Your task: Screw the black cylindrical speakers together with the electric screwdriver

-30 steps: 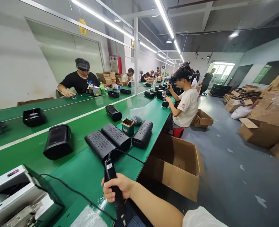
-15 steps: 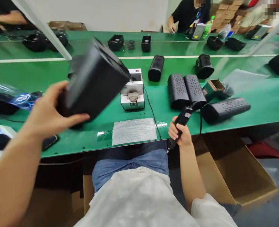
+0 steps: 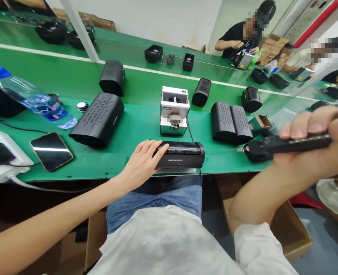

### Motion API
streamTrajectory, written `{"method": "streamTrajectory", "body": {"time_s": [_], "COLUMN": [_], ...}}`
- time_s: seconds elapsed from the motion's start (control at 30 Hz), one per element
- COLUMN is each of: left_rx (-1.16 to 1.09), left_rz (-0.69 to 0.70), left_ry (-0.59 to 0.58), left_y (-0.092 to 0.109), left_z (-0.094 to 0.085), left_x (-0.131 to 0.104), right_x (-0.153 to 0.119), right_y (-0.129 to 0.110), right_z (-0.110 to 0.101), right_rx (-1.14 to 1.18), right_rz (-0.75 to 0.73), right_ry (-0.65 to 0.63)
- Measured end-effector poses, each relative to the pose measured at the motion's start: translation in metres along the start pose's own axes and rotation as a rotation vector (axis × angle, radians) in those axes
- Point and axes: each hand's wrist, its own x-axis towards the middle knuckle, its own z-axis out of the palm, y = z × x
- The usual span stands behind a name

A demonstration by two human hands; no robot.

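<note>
A black speaker (image 3: pixel 183 160) with "MERKURY" printed on its side lies flat at the bench's front edge, over a pale mat. My left hand (image 3: pixel 146 156) grips its left end, thumb along the near top edge and fingers over the far side. My right hand (image 3: pixel 314 141) is raised at the right, wrapped round a black electric screwdriver (image 3: pixel 289 146) held about level, its bit pointing left toward the speaker and apart from it. Behind the speaker stands a white screw feeder (image 3: pixel 174 110).
Black speakers (image 3: pixel 100 118) lie at the left, and a pair (image 3: pixel 223 120) at the right. A water bottle (image 3: pixel 39 99), a phone (image 3: pixel 52 151) and a white power strip (image 3: pixel 5 160) lie far left. A cardboard box (image 3: pixel 289 229) stands below right. Co-workers sit across the bench.
My left hand has brought the speaker from the left, in the air, down to the bench front. My right hand has lifted the screwdriver up and right, turning it level.
</note>
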Motion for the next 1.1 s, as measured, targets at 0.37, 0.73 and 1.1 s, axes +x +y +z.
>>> {"method": "streamTrajectory", "body": {"time_s": [0.37,0.73,1.1], "left_rx": [-0.645,-0.774,-0.787], "left_rz": [-0.209,-0.179,-0.172], "left_ry": [-0.020,0.034,0.019], "left_y": [-0.032,-0.043,-0.043], "left_z": [0.020,0.043,0.048], "left_x": [-0.042,-0.035,-0.035], "right_x": [0.026,0.040,-0.010], "right_y": [0.164,0.203,0.143], "right_z": [0.129,0.144,0.143], "right_rx": [-0.095,-0.230,-0.062], "right_rz": [-0.442,-0.499,-0.315], "right_ry": [-0.528,-0.540,-0.593]}}
